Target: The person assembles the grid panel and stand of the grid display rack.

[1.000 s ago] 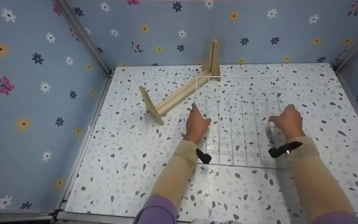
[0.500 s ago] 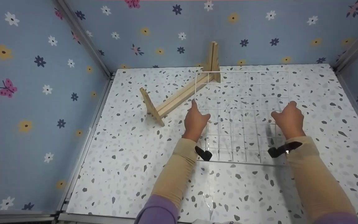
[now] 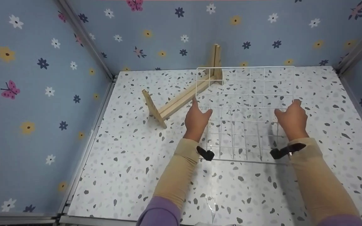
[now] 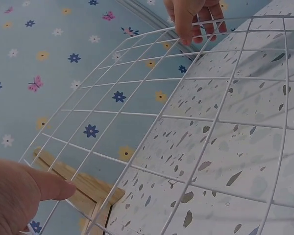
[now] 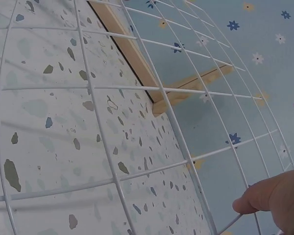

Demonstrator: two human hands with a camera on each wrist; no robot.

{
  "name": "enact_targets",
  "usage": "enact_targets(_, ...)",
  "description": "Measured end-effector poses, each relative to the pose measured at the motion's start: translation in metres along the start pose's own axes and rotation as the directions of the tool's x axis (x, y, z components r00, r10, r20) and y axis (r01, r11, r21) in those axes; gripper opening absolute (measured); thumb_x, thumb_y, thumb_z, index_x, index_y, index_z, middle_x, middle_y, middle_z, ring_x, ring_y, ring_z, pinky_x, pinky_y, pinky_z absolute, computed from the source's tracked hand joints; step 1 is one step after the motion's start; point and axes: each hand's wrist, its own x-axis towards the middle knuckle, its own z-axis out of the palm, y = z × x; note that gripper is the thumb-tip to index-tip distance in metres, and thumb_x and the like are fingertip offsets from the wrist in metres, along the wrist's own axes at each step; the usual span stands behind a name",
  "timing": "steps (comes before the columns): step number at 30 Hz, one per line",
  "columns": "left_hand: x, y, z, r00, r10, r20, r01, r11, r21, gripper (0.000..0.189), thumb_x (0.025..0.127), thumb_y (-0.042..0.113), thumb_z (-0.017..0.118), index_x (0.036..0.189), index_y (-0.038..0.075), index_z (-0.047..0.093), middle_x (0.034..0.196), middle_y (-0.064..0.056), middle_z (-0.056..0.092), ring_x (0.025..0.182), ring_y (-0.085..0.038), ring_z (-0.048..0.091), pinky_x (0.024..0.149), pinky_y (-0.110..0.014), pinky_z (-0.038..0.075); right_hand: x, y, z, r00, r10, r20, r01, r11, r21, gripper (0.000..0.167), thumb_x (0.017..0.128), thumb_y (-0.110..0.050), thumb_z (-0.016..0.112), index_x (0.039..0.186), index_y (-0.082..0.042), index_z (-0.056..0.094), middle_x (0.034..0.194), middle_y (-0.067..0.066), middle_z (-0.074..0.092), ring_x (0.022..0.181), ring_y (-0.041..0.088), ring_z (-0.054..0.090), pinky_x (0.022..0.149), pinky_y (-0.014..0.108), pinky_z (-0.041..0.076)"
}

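Note:
A white wire grid panel [image 3: 250, 94] stands tilted between both hands, its far edge raised above the table. My left hand [image 3: 196, 121] grips its left side edge, thumb on the near face. On the opposite edge my right hand [image 3: 294, 119] holds on in the same way. Past the panel's left part is a wooden frame [image 3: 184, 97] with a long bar and an upright at each end; the far upright shows through the mesh. In the left wrist view the left thumb lies across the wires [image 4: 159, 116], and the right fingers curl round the far edge.
The speckled white tabletop [image 3: 130, 175] is bounded by blue flowered panels [image 3: 168, 34] at the back and both sides. Metal rails [image 3: 85, 37] run along the corners. The far wooden upright [image 3: 217, 61] stands close to the back panel.
The grid panel's far edge has risen and its near edge has moved slightly away from the person. Both hands have kept their hold. The wooden frame stays in place.

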Motion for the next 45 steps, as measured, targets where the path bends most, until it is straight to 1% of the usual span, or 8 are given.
enact_targets(5,0.0,0.0,-0.003,0.999,0.016,-0.033,-0.017,1.0,-0.023,0.091,0.093,0.04,0.072,0.163,0.015,0.02,0.151,-0.011,0.051,0.123,-0.03,0.06,0.093,-0.045,0.051,-0.001,-0.003,0.001,0.999,-0.019,-0.033,0.02,0.999,0.033,0.087,0.098,-0.032,0.062,0.154,0.012,0.013,0.139,0.038,0.047,0.127,0.054,0.049,0.104,0.062,0.041)
enact_targets(12,-0.001,-0.002,-0.008,0.999,0.041,-0.01,-0.042,0.992,-0.122,0.089,0.096,0.038,0.069,0.164,0.018,0.016,0.098,-0.003,0.072,0.061,-0.011,0.066,0.062,-0.033,0.048,-0.001,-0.008,0.001,0.996,-0.04,-0.084,0.043,0.998,0.043,0.083,0.098,-0.03,0.062,0.154,0.011,0.016,0.142,0.035,0.047,0.125,0.053,0.051,0.103,0.061,0.042)
enact_targets(16,-0.001,0.0,-0.013,0.999,0.04,0.017,-0.036,0.981,-0.189,0.089,0.097,0.039,0.068,0.164,0.019,0.014,0.069,0.001,0.068,0.055,-0.014,0.066,0.054,-0.031,0.043,0.0,-0.009,0.0,0.997,-0.025,-0.074,0.029,0.998,0.054,0.087,0.099,-0.032,0.061,0.156,0.009,0.011,0.146,0.035,0.044,0.128,0.053,0.048,0.106,0.061,0.04)
enact_targets(21,-0.002,0.003,-0.016,0.998,0.049,0.026,-0.042,0.97,-0.241,0.089,0.097,0.043,0.067,0.165,0.021,0.012,0.062,0.0,0.065,0.059,-0.024,0.069,0.051,-0.031,0.043,0.0,-0.011,-0.001,0.996,-0.022,-0.091,0.028,0.998,0.065,0.088,0.099,-0.035,0.061,0.157,0.007,0.01,0.149,0.034,0.042,0.132,0.052,0.046,0.108,0.06,0.038)
enact_targets(33,-0.001,0.007,-0.018,0.998,0.063,-0.009,-0.063,0.965,-0.255,0.089,0.097,0.048,0.065,0.165,0.022,0.013,0.08,-0.002,0.067,0.049,-0.015,0.061,0.051,-0.031,0.046,-0.002,-0.017,-0.006,0.994,-0.04,-0.106,0.05,0.995,0.088,0.091,0.099,-0.038,0.061,0.158,0.005,0.007,0.153,0.031,0.039,0.134,0.05,0.044,0.109,0.059,0.037)
enact_targets(37,-0.002,0.009,-0.019,0.996,0.082,-0.042,-0.09,0.962,-0.258,0.087,0.098,0.048,0.063,0.164,0.022,0.014,0.124,-0.011,0.068,0.052,-0.015,0.059,0.056,-0.033,0.047,-0.003,-0.022,-0.009,0.993,-0.043,-0.113,0.056,0.992,0.112,0.093,0.097,-0.038,0.061,0.159,0.004,0.005,0.154,0.03,0.038,0.135,0.049,0.044,0.11,0.059,0.037)
enact_targets(40,-0.002,0.01,-0.02,0.994,0.093,-0.06,-0.106,0.959,-0.264,0.086,0.099,0.048,0.063,0.164,0.022,0.014,0.156,-0.009,0.046,0.06,-0.017,0.059,0.064,-0.036,0.048,-0.004,-0.025,-0.01,0.992,-0.048,-0.118,0.064,0.989,0.132,0.095,0.097,-0.041,0.061,0.16,0.003,0.004,0.155,0.029,0.037,0.136,0.049,0.043,0.111,0.059,0.035)
enact_targets(45,-0.001,0.013,-0.022,0.992,0.106,-0.073,-0.123,0.951,-0.283,0.087,0.099,0.047,0.063,0.164,0.022,0.012,0.164,-0.006,0.033,0.078,-0.021,0.064,0.074,-0.038,0.049,-0.004,-0.028,-0.012,0.99,-0.055,-0.13,0.074,0.985,0.154,0.096,0.097,-0.046,0.06,0.16,0.0,0.005,0.157,0.027,0.035,0.138,0.047,0.042,0.112,0.058,0.034)
